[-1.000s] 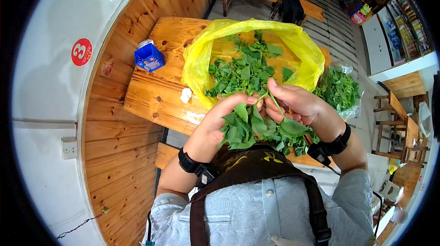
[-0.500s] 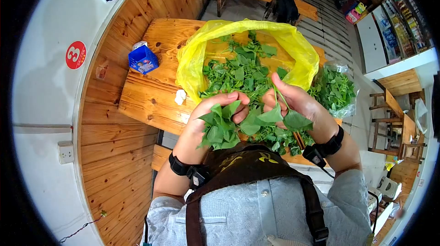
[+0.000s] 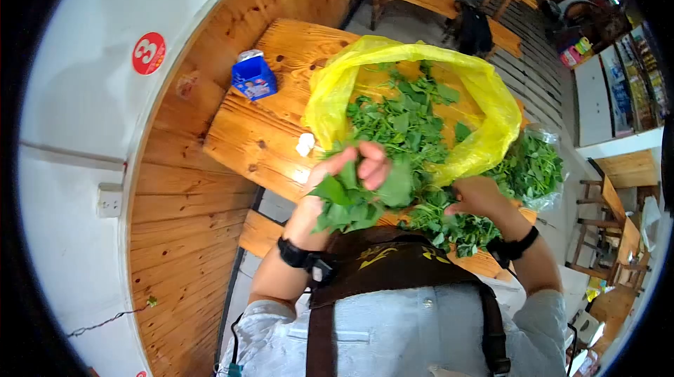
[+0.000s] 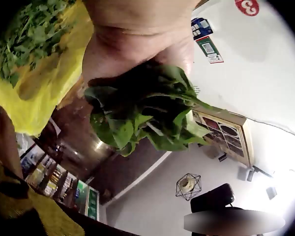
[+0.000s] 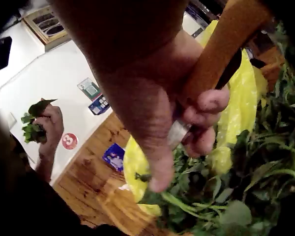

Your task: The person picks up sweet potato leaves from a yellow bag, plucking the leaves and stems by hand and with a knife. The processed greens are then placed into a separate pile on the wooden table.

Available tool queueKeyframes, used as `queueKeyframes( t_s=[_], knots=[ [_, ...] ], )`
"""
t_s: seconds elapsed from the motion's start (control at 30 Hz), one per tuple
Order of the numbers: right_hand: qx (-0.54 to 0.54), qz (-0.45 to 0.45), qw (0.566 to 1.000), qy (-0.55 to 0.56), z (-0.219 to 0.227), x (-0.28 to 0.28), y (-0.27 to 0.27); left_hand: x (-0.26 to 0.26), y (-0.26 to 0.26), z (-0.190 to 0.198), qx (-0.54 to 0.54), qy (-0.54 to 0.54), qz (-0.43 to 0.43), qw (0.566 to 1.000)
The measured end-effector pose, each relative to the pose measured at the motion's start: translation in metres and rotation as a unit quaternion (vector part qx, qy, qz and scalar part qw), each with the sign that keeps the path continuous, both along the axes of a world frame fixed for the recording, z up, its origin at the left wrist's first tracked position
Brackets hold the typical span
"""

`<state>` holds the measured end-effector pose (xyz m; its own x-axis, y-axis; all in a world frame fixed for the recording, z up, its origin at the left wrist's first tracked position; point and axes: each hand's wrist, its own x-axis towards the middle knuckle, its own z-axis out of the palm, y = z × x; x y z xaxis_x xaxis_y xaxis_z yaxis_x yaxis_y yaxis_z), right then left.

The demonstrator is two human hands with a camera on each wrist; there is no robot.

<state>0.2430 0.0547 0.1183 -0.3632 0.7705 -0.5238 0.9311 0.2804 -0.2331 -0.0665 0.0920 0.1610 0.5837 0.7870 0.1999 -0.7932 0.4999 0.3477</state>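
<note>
A bunch of leafy greens is gripped in my left hand, leaves spilling below the fingers, left of the loose pile. In the right wrist view my right hand curls its fingers round a wooden-handled tool; a short bit of metal shows by the fingers, the rest is hidden. The thumb points down at stems in the pile of greens near the table's front edge. Beyond both hands an open yellow plastic bag lies spread, with more leafy greens inside.
A clear bag of greens stands at the right end of the wooden table. Left on it are a blue box and a crumpled white tissue. A wood-panelled wall borders the left side.
My hands have moved apart. The right has gone right and down to the near pile, and the sprig it pinched no longer shows in it. The left keeps its bunch.
</note>
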Motion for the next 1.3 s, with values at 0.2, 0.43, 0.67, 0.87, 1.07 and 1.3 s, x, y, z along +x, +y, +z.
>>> queueKeyframes(
  t_s=[0.2, 0.43, 0.67, 0.87, 1.07, 1.3],
  knots=[
    [-0.001, -0.141, 0.99, -0.033, -0.019, 0.004, 0.042, -0.052, -0.017, -0.041, -0.127, 0.109, 0.094, 0.981],
    [0.058, -0.198, 0.975, 0.085, -0.068, -0.017, 0.112, -0.082, -0.034, -0.047, -0.168, 0.216, 0.214, 0.938],
    [0.066, -0.329, 0.937, 0.097, -0.081, -0.013, 0.163, -0.1, -0.039, -0.044, -0.207, 0.258, 0.26, 0.907],
    [0.099, -0.325, 0.94, 0.04, -0.084, -0.023, 0.199, -0.092, -0.031, -0.049, -0.207, 0.26, 0.222, 0.917],
    [0.068, -0.195, 0.975, 0.084, -0.083, -0.08, 0.202, -0.081, -0.03, -0.045, -0.184, 0.252, 0.181, 0.933],
    [0.11, -0.186, 0.968, 0.132, -0.115, -0.096, 0.186, -0.072, -0.027, -0.038, -0.197, 0.297, 0.241, 0.903]
  ],
)
